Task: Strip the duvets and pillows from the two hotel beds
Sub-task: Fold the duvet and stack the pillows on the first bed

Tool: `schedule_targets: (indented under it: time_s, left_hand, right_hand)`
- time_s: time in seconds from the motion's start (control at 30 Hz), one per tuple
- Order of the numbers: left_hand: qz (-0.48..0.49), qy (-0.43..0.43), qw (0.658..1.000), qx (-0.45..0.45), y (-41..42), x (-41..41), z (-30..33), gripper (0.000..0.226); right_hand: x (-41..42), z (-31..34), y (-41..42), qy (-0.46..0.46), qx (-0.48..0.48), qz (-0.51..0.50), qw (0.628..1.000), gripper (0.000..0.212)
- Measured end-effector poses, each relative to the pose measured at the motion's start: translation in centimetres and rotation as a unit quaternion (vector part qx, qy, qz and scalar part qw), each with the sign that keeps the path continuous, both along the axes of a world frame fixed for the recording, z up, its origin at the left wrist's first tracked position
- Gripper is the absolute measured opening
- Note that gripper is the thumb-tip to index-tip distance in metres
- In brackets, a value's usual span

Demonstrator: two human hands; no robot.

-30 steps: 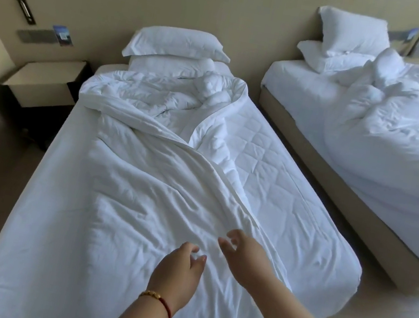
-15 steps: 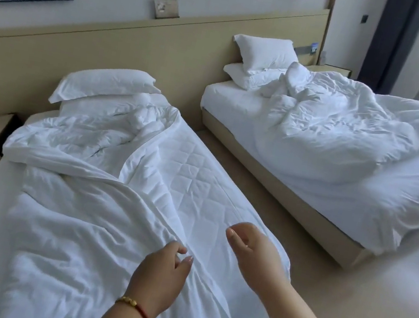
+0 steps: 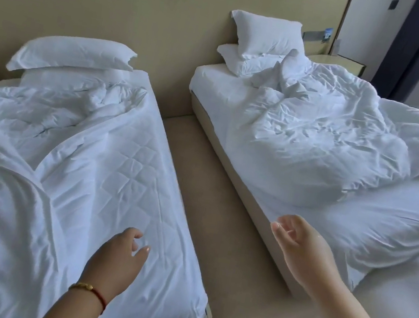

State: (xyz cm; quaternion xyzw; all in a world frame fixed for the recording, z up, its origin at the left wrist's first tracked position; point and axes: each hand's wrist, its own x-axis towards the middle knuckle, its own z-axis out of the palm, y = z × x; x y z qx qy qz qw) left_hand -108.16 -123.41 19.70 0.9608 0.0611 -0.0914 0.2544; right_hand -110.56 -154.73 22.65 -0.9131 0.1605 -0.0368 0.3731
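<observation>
Two beds stand side by side. On the left bed (image 3: 127,172) a crumpled white duvet (image 3: 3,178) is pushed to its left half, baring the quilted mattress cover. Two stacked white pillows (image 3: 73,53) lie at its head. The right bed (image 3: 215,87) carries a rumpled white duvet (image 3: 316,149) and two pillows (image 3: 266,34), one propped upright. My left hand (image 3: 118,257), with a bracelet at the wrist, hovers over the left bed's foot, fingers loosely curled and empty. My right hand (image 3: 297,244) is raised beside the right bed's edge, fingers relaxed, holding nothing.
A beige floor aisle (image 3: 207,214) runs between the beds. A long wooden headboard (image 3: 170,25) backs both. A bedside shelf (image 3: 337,61) and dark curtain (image 3: 410,45) stand at the far right.
My view has swung to the right. Both hands have left the left duvet's edge; my right hand has moved across the aisle toward the right bed.
</observation>
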Motion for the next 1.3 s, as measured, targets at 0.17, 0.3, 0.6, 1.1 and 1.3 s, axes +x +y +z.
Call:
schedule_targets:
  time_s: [0.17, 0.3, 0.6, 1.1, 1.3]
  left_hand:
    - [0.042, -0.002, 0.999, 0.008, -3.1, 5.9, -1.0, 0.039]
    - [0.06, -0.011, 0.998, -0.008, -6.6, 13.4, -2.1, 0.036]
    - [0.041, -0.001, 0.998, -0.039, -13.1, 29.4, -0.8, 0.028]
    - [0.334, -0.028, 0.942, 0.006, -2.6, 53.1, 0.2, 0.038]
    - [0.393, -0.025, 0.919, 0.023, 1.3, 61.5, 1.1, 0.05]
  right_hand:
    - [8.3, -1.2, -2.8, 0.0, 0.029, 0.053, 0.998, 0.027]
    - [16.0, -0.8, -5.9, -0.002, 0.021, 0.073, 0.997, 0.024]
    - [35.2, -0.8, -9.3, 0.007, 0.081, 0.067, 0.994, 0.014]
    - [75.9, 0.6, 3.8, 0.001, 0.091, 0.305, 0.948, 0.014]
    - [86.0, 0.4, 10.9, 0.035, 0.092, 0.388, 0.916, 0.013]
